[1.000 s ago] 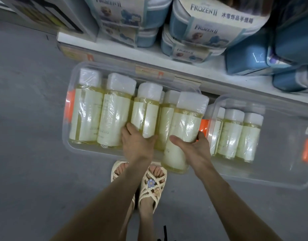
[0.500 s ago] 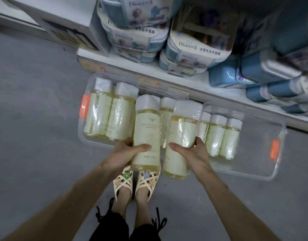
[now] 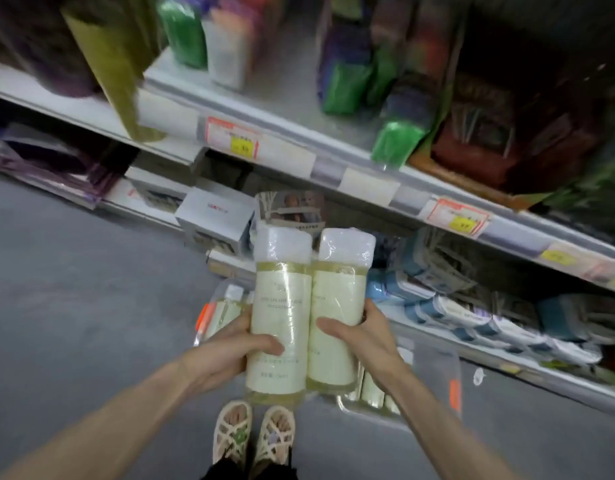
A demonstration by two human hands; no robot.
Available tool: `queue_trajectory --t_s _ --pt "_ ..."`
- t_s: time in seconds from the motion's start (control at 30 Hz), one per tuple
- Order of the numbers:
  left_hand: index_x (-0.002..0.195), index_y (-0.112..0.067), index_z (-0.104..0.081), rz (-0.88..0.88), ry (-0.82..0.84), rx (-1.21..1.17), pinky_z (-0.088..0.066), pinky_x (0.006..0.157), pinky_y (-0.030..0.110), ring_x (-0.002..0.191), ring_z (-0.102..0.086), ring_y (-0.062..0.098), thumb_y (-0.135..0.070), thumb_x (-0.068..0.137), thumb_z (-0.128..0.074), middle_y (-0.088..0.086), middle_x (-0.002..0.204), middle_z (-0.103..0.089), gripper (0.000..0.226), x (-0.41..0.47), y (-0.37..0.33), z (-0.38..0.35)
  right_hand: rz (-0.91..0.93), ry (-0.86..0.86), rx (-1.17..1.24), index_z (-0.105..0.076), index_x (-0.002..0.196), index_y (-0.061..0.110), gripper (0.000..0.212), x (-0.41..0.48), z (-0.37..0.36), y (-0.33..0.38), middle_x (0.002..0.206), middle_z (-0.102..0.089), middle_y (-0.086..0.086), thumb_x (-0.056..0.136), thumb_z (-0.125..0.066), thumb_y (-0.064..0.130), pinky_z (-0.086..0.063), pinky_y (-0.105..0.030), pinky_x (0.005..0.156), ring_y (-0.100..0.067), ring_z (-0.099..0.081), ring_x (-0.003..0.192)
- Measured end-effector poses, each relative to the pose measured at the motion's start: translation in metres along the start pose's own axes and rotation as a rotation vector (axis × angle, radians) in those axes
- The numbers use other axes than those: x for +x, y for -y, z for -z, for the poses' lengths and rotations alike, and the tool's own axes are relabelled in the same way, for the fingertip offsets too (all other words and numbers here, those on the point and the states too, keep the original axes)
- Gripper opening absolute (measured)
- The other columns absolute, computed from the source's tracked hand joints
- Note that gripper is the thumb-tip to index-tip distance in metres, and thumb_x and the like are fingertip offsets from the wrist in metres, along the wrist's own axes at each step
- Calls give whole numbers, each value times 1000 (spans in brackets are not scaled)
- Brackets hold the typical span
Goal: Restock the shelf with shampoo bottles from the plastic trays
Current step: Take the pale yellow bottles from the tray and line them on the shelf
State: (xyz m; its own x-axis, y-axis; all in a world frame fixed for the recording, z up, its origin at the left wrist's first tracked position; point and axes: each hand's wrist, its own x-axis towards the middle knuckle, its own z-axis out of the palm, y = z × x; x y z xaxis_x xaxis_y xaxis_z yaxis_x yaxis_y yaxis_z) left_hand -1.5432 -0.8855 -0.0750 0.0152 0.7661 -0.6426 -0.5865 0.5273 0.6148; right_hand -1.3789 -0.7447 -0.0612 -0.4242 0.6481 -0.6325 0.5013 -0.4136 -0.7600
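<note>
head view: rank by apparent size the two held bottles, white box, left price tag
1. left bottle and right bottle: alike; nearest the camera, so inflated
2. white box
3. left price tag

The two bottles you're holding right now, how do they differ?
The left-hand bottle shows its label text to the camera; the right-hand bottle shows only the edge of its text. The left-hand bottle's base sits lower in view than the right-hand bottle's. Both have white caps, pale labels, clear wrap, and stand upright, touching.
</note>
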Motion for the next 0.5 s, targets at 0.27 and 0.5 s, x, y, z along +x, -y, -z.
queue_trajectory --t_s 0.27,0.5 --pt "127 -12 -53 -359 -65 128 -56 81 40 105 -67 28 -32 32 -97 11 114 -69 107 -128 -151 -71 376 57 2 -59 110 17 59 -110 7 182 98 -73 3 55 -79 19 -55 -21 61 -10 -72 82" --pt "122 -18 -53 -714 -205 243 -56 82 40 101 -69 21 -23 40 -87 1 109 -72 89 -220 -251 -124 676 81 -13 -58 112 17 66 -184 17 315 107 -71 -1 53 -88 24 -58 -32 76 -17 -69 94"
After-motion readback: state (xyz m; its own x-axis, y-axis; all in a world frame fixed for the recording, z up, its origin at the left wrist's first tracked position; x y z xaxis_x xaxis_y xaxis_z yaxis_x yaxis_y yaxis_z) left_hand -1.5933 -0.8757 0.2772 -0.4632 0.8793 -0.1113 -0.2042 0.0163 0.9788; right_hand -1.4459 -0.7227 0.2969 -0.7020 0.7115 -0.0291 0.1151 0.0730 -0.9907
